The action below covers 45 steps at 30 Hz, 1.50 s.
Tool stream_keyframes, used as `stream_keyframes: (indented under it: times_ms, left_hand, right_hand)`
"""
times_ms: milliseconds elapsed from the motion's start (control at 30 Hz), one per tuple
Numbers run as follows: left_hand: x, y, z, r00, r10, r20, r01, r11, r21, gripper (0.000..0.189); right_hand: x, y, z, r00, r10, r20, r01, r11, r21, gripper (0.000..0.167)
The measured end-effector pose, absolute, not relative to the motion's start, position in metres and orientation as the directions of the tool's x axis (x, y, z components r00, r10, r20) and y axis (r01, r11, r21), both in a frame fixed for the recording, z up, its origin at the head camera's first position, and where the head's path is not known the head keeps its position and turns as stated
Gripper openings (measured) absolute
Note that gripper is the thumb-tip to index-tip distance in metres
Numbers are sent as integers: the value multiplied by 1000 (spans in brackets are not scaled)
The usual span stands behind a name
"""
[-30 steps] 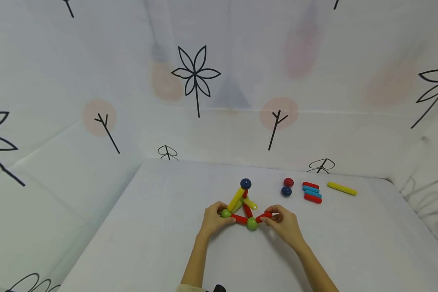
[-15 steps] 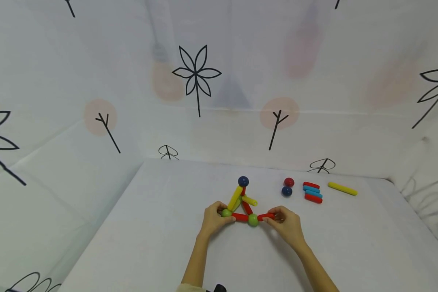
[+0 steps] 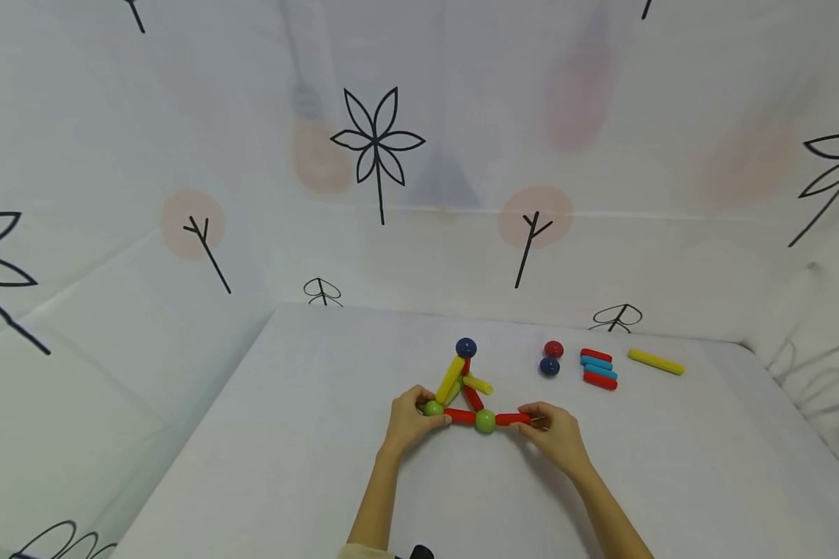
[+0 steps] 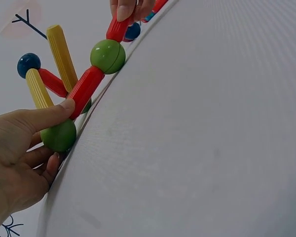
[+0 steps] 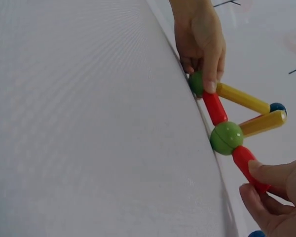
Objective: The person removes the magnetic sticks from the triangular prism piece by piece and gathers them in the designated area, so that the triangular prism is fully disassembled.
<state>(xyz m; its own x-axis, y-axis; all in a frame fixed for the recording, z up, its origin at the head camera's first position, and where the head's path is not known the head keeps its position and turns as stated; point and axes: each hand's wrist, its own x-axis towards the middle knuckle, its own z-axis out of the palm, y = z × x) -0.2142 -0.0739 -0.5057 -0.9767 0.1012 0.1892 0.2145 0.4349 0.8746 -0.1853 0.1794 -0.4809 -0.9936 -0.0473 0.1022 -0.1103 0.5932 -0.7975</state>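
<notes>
A frame of magnetic rods and balls stands on the white table before me. My left hand point(image 3: 409, 421) grips its left corner, fingers around a green ball point(image 4: 59, 136) and thumb on the red rod point(image 4: 86, 91) beside it. That rod runs to another green ball point(image 3: 485, 421) at the front. From there a second red rod point(image 5: 246, 165) points right, its outer end pinched between thumb and fingers of my right hand point(image 3: 554, 436). A yellow rod point(image 3: 450, 379) slants up to a dark blue ball point(image 3: 465, 347) on top. Another yellow rod point(image 4: 62, 57) juts out with a free end.
Behind and right of the frame lie a red ball point(image 3: 553, 349) and a dark blue ball point(image 3: 548, 366). Farther right is a stack-like row of short red and light blue rods point(image 3: 598, 369), then a long yellow rod point(image 3: 656, 362). A printed cloth point(image 3: 419, 256) hangs behind the table.
My right hand has shifted slightly right and down, swinging its red rod from tilted to nearly level. The frame's blue top ball has moved slightly left. My left hand has stayed in place.
</notes>
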Motion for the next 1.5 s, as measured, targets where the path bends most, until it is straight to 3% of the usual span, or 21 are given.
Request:
stream_keyframes:
  times_ms: [533,867,1200,1500]
  left_hand:
    - [-213,-71,-507,-976,65,208,215,443,870,36]
    - [-212,-68,-506,-976,37,216,209,453,867,35]
    - [-211,-69,-505,-973,25,229,213,474,854,33]
    - [-211,-74,-503,-960,-64,274,209,492,845,33]
  right_hand:
    - [-181,171,-481,-982,33,186,-137,553,-822,21]
    - [-182,167,-484,-938,61,342,-239,600,-763,17]
    - [-185,190,-484,-995,69,69,-32,438,-898,35]
    - [-183,215,-477,-997,75,9,28,473,-880,43]
